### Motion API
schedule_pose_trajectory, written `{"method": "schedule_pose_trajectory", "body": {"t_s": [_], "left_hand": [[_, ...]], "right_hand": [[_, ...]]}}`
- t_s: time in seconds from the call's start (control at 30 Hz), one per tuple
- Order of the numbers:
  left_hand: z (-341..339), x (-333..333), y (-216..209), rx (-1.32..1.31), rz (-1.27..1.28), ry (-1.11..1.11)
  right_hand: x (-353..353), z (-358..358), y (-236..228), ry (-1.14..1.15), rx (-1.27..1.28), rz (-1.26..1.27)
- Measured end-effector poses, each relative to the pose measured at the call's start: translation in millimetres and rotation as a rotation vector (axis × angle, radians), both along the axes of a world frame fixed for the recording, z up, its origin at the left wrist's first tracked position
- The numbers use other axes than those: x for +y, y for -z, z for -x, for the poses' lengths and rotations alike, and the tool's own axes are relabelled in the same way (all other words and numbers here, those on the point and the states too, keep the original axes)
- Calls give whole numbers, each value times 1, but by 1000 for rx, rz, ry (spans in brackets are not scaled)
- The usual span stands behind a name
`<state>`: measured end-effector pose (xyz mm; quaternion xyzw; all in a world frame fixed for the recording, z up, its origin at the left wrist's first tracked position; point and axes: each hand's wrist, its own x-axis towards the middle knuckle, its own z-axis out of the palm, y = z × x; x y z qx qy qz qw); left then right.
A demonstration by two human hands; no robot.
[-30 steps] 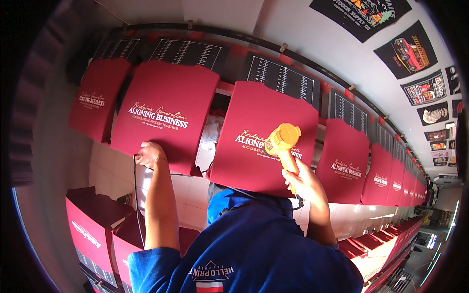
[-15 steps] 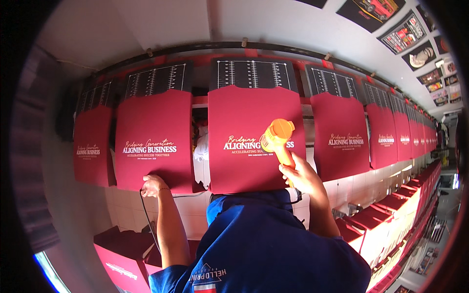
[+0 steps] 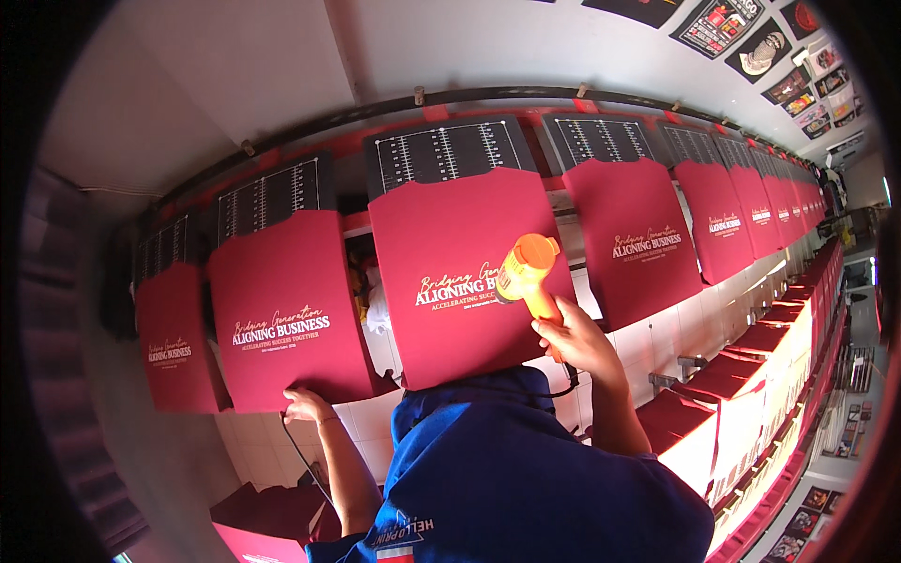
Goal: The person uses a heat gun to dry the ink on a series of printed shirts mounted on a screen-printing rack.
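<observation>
My right hand is closed around the handle of an orange heat gun. Its dark nozzle is over the right part of the white and gold print on a maroon shirt, hiding some of the lettering. That shirt lies flat on a black board. At the lower edge of the neighbouring maroon shirt, my left hand has its fingers closed on a black cord, which hangs down beside my forearm. Whether those fingers also touch the cloth is hard to tell.
More maroon shirts on boards run in a row to the right and left. A second row stands behind me at lower right. A dark rail runs along the wall. White cloth shows in the gap between boards.
The view has tilted and shifted, so the row now slopes more. Over the same print, the heat gun has shifted slightly left. My left hand stays by the neighbouring shirt's lower edge with the cord.
</observation>
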<state>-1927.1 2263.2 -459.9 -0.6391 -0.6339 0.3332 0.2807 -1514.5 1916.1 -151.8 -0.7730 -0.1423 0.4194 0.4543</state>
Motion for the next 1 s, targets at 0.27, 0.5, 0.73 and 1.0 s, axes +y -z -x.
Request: {"method": "schedule_pose_trajectory", "body": {"t_s": [0.27,0.5,0.73,1.0], "left_hand": [[52,25,68,-962,-383,-272],[-36,0,16,-1770,-662,-635],[-53,-22,-69,-1813,-780,-783],[-54,-17,-62,-1811,-804,-754]], "right_hand": [[-4,10,-1,107,-27,-53],[-9,13,1,198,-54,43],[-12,13,6,282,-78,-1],[-22,11,7,336,-122,12]]}}
